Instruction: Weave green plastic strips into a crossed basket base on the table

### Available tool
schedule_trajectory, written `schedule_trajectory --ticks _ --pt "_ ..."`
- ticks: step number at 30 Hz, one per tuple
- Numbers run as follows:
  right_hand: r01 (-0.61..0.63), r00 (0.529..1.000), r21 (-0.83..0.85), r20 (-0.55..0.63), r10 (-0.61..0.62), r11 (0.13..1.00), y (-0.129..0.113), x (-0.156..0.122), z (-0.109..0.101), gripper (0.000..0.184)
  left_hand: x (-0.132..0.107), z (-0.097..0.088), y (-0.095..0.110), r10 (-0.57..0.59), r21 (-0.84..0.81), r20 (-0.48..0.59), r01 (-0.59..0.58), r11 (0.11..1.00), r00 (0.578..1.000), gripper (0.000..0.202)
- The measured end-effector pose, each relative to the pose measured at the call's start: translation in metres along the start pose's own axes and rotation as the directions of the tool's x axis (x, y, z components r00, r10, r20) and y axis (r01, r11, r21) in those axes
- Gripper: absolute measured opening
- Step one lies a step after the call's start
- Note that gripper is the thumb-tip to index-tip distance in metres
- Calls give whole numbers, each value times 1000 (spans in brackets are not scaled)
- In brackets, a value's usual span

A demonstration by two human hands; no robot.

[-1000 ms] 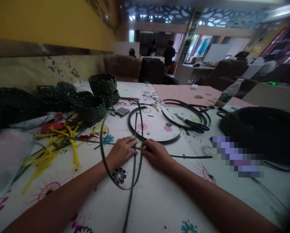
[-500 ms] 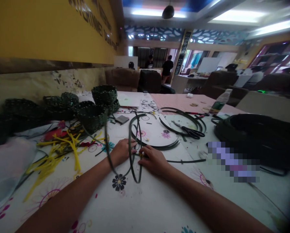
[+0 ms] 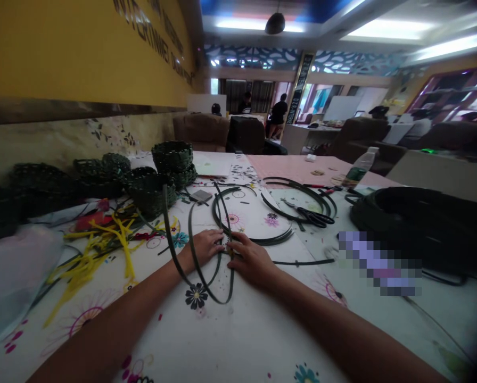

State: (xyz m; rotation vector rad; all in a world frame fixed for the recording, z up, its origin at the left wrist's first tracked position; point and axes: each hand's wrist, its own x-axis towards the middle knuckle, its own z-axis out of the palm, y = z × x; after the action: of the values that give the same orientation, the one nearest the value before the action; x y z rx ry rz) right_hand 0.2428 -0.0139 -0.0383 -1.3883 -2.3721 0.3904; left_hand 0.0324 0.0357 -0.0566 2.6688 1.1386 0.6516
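Observation:
Both hands meet at the middle of the flower-printed table cover (image 3: pixel 238 330). My left hand (image 3: pixel 204 247) and my right hand (image 3: pixel 251 259) pinch long dark green plastic strips (image 3: pixel 190 255), bent into overlapping loops. The strips cross between my fingers, where a small yellow tie (image 3: pixel 231 253) shows. Part of the crossing is hidden by my fingers. Another bent strip (image 3: pixel 238 223) lies just beyond my hands. A loose straight strip (image 3: pixel 302 262) lies to the right of my right hand.
Woven dark green baskets (image 3: pixel 153 194) stand at the left, near tangled yellow strips (image 3: pixel 118 239) and a white plastic bag (image 3: pixel 10 271). Black-handled scissors (image 3: pixel 312 217) lie on more strips at the right, beside a large dark coil (image 3: pixel 418 223) and a water bottle (image 3: pixel 360 167).
The loose strips have swung, with one end now rising up and left of my left hand. My hands remain together at the crossing, and the view has levelled since the earliest frame.

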Motion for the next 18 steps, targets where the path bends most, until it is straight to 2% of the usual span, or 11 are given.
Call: schedule_trajectory --ticks 4,8,11,14,18 --pt "-9 1000 26 9 9 1000 3 1 0 53 -5 -11 -4 47 -19 179 -44 999 983 57" --pt "-30 998 49 -53 33 998 3 1 1 66 -7 -19 0 0 33 262 -9 999 965 71" --pt "-19 1000 23 -23 19 1000 3 1 -3 53 -9 -19 5 -16 62 306 -3 998 952 72" --pt "47 999 -26 21 -46 999 4 0 -8 38 -15 -15 13 -58 96 336 27 995 940 70" --pt "123 991 -52 55 -121 991 3 -5 -10 32 -32 -6 32 -123 133 320 85 988 940 70"
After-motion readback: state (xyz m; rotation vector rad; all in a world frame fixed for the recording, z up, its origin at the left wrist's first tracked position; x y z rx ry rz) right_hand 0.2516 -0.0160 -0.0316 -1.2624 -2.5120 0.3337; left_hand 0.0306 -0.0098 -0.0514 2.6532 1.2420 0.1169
